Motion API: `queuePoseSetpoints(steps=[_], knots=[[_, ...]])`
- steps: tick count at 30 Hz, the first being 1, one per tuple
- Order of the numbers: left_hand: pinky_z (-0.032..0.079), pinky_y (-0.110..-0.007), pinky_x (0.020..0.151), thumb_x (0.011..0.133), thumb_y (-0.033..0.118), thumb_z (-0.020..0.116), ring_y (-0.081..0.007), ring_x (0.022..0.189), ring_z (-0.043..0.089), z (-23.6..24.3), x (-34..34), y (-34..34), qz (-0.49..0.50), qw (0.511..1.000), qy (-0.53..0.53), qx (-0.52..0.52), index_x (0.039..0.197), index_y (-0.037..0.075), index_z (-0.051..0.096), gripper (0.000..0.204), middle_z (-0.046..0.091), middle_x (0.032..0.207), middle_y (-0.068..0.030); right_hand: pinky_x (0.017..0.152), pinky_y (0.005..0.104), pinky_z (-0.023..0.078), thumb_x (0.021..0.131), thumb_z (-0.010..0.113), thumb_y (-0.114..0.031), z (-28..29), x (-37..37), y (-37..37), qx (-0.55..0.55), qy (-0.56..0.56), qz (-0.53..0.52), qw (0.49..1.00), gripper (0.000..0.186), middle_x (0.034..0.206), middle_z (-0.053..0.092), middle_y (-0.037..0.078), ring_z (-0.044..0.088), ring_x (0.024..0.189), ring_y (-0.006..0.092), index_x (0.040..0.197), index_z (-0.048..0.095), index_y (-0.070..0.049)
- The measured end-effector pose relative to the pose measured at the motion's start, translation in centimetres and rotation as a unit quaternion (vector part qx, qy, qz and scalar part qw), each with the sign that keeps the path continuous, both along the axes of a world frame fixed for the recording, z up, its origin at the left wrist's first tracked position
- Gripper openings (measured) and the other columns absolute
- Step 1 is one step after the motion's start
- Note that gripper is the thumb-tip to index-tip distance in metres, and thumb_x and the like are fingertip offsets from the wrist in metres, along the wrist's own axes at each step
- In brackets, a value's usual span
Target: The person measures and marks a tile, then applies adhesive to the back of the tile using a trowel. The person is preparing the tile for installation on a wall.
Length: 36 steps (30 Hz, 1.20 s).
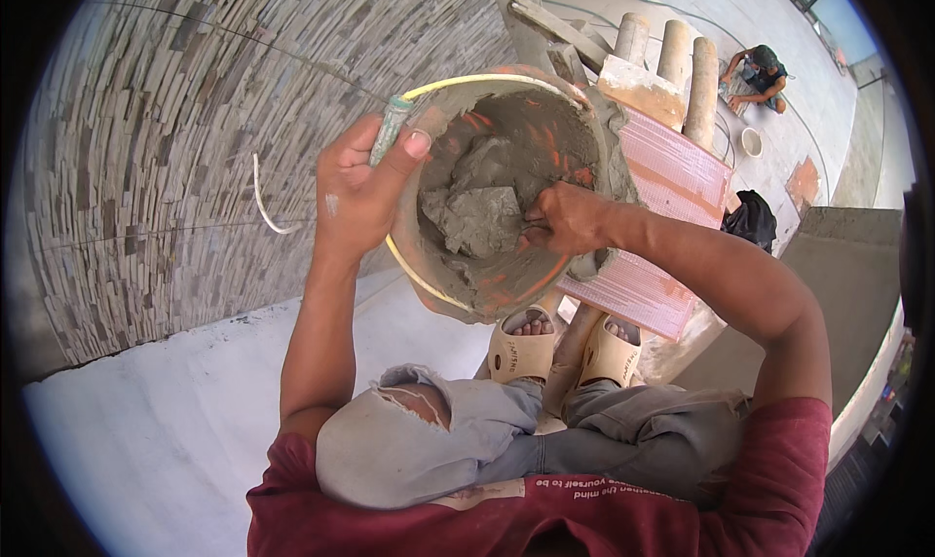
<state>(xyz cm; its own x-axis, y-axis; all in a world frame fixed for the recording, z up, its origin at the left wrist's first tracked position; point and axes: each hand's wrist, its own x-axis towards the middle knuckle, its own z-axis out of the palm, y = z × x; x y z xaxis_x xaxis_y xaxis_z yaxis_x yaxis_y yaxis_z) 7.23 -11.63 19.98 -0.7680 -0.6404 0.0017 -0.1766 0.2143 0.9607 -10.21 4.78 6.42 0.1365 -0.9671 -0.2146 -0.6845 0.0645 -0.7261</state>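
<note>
A bucket (pixel 429 284) with orange showing through its grey-smeared inner wall is tilted toward me in front of my knees. Wet grey mortar (pixel 487 158) coats its inside and lies in a lump. My left hand (pixel 365 182) is closed round the green grip (pixel 392 129) of the bucket's yellow handle (pixel 492 78), at the left rim. Reaching in from the right, my right hand (pixel 570 218) is closed on what looks like a trowel. Its mortar-covered blade (pixel 487 211) points left, and its handle is mostly hidden by my fingers.
My sandalled feet (pixel 523 348) rest below the bucket, near a pinkish ribbed panel (pixel 672 177). Round posts (pixel 701 90) and planks (pixel 560 31) lie beyond. A stone-strip wall (pixel 195 129) rises at left, with a white wire (pixel 259 192) sticking out. Far right, a person (pixel 760 75) crouches near a pail (pixel 751 142).
</note>
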Motion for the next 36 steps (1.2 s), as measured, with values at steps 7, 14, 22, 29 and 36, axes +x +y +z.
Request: queuePoseSetpoints(steps=[7,14,22,29,36], knots=[[0.053,-0.026,0.073,0.095,0.025,0.071,-0.0098,0.08,0.064,-1.1,-0.7,-1.7,0.073,0.996,-0.006,0.043,0.102,-0.001,0.068,0.027,0.071,0.094,-0.007,0.061,0.0378,0.051,0.092,0.064,-0.03,3.9,-2.0,2.3,0.154,-0.229,-0.125,0.953,0.033,0.068,0.065,0.017,0.066,0.063,0.024,0.091,0.072,0.002],[0.056,-0.028,0.081,0.094,0.023,0.073,-0.0153,0.091,0.068,-3.0,0.3,-6.9,0.143,0.984,0.003,0.104,0.121,-0.004,0.059,0.041,0.071,0.106,-0.0109,0.055,0.0372,0.043,0.088,0.064,-0.019,4.5,-7.2,13.6,-0.01,-0.077,-0.284,0.956,0.025,0.06,0.058,0.015,0.052,0.051,0.0222,0.093,0.07,0.005],[0.055,-0.029,0.082,0.093,0.024,0.074,-0.0177,0.092,0.068,-4.6,0.9,-9.7,0.144,0.983,-0.021,0.111,0.123,-0.005,0.056,0.045,0.07,0.109,-0.0128,0.074,0.0457,0.054,0.088,0.068,-0.021,-2.3,-5.0,24.7,0.047,0.237,-0.334,0.911,0.025,0.09,0.066,0.016,0.067,0.086,0.0351,0.102,0.066,-0.001],[0.054,-0.029,0.083,0.093,0.024,0.074,-0.0176,0.092,0.068,-5.1,0.4,-11.1,0.184,0.98,-0.024,0.067,0.123,-0.005,0.056,0.045,0.07,0.109,-0.0123,0.08,0.0442,0.054,0.087,0.069,-0.02,-3.6,-4.8,27.9,-0.002,0.259,-0.336,0.905,0.029,0.097,0.066,0.016,0.066,0.093,0.036,0.108,0.063,-0.001],[0.053,-0.028,0.086,0.096,0.024,0.071,-0.0167,0.099,0.066,-5.3,-0.7,-10.8,0.136,0.984,-0.035,0.108,0.126,-0.004,0.055,0.044,0.069,0.112,-0.0113,0.08,0.0454,0.054,0.088,0.067,-0.018,-1.8,-5.3,25.6,0.05,0.205,-0.354,0.911,0.026,0.101,0.064,0.016,0.064,0.094,0.0372,0.107,0.059,-0.002]])
